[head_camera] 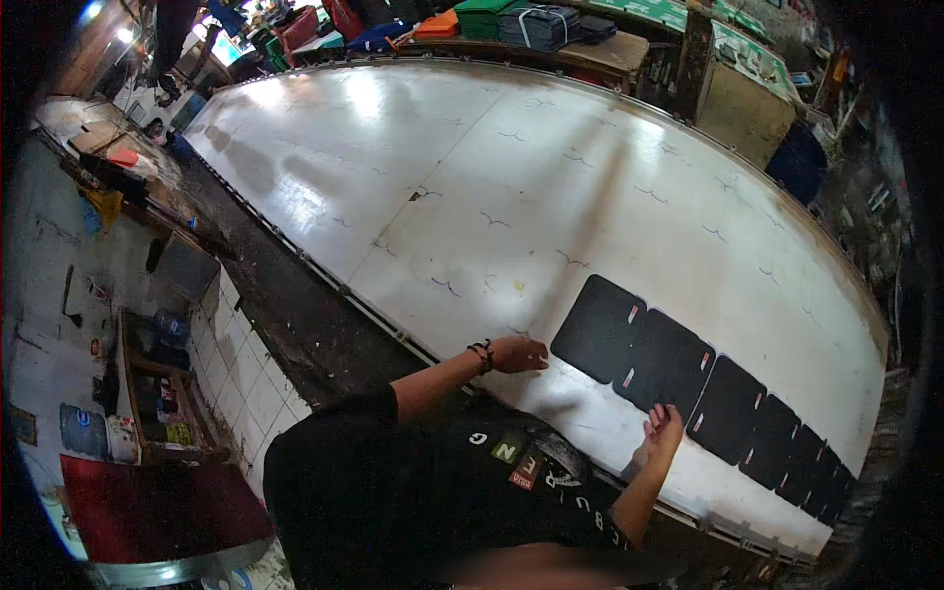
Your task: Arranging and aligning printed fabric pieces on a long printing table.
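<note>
A row of black flat panels with rounded corners (599, 329), bearing small red-and-white tags, lies along the near right side of a long white table (472, 258). Just left of the endmost panel is my left hand (521, 355), its wrist ringed by dark bead bracelets. Its fingers are bent, and whether they hold something small cannot be told. My right hand (664, 428) hovers by the near edge of the row, fingers apart, holding nothing. Blue curved marks (495, 220) repeat across the tabletop.
A metal rail with small fittings (402, 335) runs along the table's near edge. Beyond the far edge, a bench carries green (483, 16) and dark folded stacks (538, 28). White tiles (243, 361), a wooden rack (177, 442) and a dark red surface (158, 509) lie to the left.
</note>
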`<state>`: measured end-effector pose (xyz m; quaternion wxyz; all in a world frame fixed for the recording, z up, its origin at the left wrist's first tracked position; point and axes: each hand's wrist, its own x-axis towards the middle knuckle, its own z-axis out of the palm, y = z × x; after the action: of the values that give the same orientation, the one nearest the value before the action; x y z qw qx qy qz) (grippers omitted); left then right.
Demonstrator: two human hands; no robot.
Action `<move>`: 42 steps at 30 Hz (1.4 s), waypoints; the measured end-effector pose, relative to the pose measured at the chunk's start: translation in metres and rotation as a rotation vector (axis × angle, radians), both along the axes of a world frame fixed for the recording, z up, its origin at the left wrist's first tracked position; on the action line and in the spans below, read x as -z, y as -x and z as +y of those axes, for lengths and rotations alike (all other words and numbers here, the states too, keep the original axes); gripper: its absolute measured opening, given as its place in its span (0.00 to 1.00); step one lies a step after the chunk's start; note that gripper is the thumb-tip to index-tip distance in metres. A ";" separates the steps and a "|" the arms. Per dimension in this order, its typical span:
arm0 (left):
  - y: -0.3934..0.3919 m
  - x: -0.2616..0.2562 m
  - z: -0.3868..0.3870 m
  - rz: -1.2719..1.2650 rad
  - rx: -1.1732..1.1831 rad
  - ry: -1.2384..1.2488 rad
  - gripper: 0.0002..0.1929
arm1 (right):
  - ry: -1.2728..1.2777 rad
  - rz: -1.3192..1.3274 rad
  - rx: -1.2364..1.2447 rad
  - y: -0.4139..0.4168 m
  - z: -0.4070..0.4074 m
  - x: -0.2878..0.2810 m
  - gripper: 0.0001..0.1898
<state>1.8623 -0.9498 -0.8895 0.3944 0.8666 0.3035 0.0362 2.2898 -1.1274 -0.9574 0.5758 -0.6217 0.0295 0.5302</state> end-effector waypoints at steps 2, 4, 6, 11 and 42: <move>-0.022 0.003 0.014 -0.048 0.083 -0.084 0.19 | 0.010 0.060 -0.078 0.014 0.011 0.001 0.20; -0.045 -0.004 0.022 -0.094 0.174 -0.158 0.18 | 0.034 0.059 -0.131 0.023 0.017 -0.005 0.20; -0.067 -0.015 0.028 -0.055 0.034 0.099 0.18 | 0.054 0.054 -0.154 0.019 0.019 -0.002 0.19; -0.081 -0.019 0.036 -0.056 -0.034 0.197 0.18 | 0.222 -0.510 0.047 -0.034 -0.005 0.030 0.14; -0.164 0.025 0.157 -0.187 -0.113 -0.413 0.12 | 0.198 -0.726 -0.040 -0.031 0.031 -0.076 0.15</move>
<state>2.0266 -0.7927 -0.9145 0.2325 0.9034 0.2998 0.1997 2.3212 -1.0967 -0.8814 0.4752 -0.8224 -0.1376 0.2809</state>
